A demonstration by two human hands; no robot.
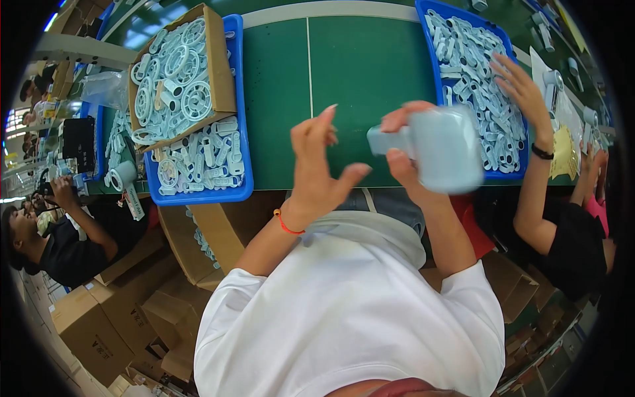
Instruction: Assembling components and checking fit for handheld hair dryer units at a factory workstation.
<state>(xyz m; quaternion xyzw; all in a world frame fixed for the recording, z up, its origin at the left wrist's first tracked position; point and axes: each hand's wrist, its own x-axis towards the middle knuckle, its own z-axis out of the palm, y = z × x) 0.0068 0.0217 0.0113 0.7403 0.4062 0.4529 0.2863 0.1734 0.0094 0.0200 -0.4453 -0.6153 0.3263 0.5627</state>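
My right hand (411, 151) is closed around a pale blue plastic piece (446, 149). It has a wide rounded body and a narrower stub (387, 140) that points left; motion blurs it, so I cannot tell its exact kind. Over the near edge of the green table, my left hand (321, 165) holds nothing, its thumb and fingers apart. A red cord is round that wrist. Both hands are above the table between two blue trays.
The left blue tray (246, 178) bears a cardboard box (221, 63) of round grilles and small parts. Many small pale parts fill the right blue tray (430, 40); a co-worker's hand (522, 89) reaches over it. Cartons (99, 324) stand at lower left. Another person sits at left.
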